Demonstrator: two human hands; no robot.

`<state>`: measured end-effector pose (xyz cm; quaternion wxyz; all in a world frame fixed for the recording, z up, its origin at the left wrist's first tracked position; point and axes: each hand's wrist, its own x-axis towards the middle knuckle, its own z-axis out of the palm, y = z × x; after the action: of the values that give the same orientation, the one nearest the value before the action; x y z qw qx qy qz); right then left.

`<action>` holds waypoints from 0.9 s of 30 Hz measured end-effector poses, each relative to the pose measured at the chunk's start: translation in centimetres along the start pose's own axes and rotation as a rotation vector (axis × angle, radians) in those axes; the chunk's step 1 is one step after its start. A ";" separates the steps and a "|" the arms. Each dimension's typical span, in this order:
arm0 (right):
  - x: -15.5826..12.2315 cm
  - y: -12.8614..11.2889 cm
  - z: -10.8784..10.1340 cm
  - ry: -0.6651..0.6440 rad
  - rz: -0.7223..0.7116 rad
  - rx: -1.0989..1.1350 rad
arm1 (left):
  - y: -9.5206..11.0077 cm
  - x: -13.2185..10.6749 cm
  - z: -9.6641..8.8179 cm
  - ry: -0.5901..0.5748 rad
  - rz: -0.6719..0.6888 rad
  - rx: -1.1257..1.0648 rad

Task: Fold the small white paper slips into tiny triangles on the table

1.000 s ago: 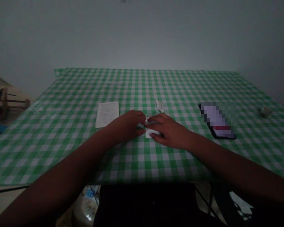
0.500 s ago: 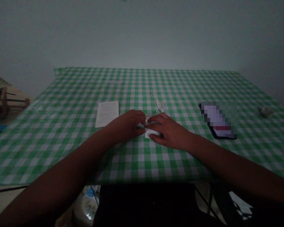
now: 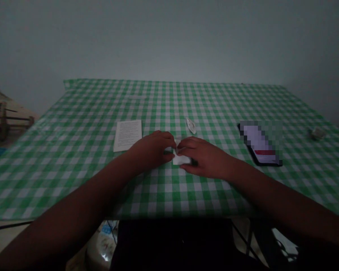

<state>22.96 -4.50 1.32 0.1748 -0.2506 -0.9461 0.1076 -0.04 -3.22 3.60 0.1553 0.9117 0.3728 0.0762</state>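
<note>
A small white piece of folded paper (image 3: 181, 159) lies on the green-and-white checked tablecloth (image 3: 169, 109) in the middle of the table. My left hand (image 3: 152, 150) and my right hand (image 3: 203, 156) meet over it, fingers curled and pinching its top edge from either side. Most of the paper is hidden under my fingers. The room is dim.
A printed white sheet (image 3: 128, 134) lies left of my hands. A small pale folded shape (image 3: 191, 126) sits just beyond them. A phone (image 3: 260, 144) with a lit screen lies to the right, and a small pale object (image 3: 316, 132) sits near the right edge. A wall stands behind the table.
My right hand's fingers have shifted slightly on the paper, uncovering a little more of its lower part. Both hands stay at the same spot.
</note>
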 end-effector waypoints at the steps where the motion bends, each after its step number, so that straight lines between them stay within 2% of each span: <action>1: -0.1 0.2 -0.1 -0.002 -0.013 -0.029 | 0.0 -0.1 0.0 0.004 -0.016 0.013; 7: 0.0 1.0 -0.1 0.005 -0.038 -0.121 | -0.2 -0.1 0.4 0.028 -0.078 0.082; 13: -0.1 1.0 0.2 0.034 -0.082 -0.120 | -0.3 0.2 0.4 0.053 -0.032 0.063; 19: -0.2 1.1 0.4 0.013 -0.113 -0.140 | -0.2 0.3 0.2 0.026 -0.033 0.055; 27: 0.0 1.3 0.3 0.035 -0.152 -0.111 | -0.2 0.3 0.2 0.053 -0.033 0.049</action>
<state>23.39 -3.40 0.70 0.1848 -0.1891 -0.9637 0.0371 0.11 -2.97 3.32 0.1243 0.9066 0.3934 0.0889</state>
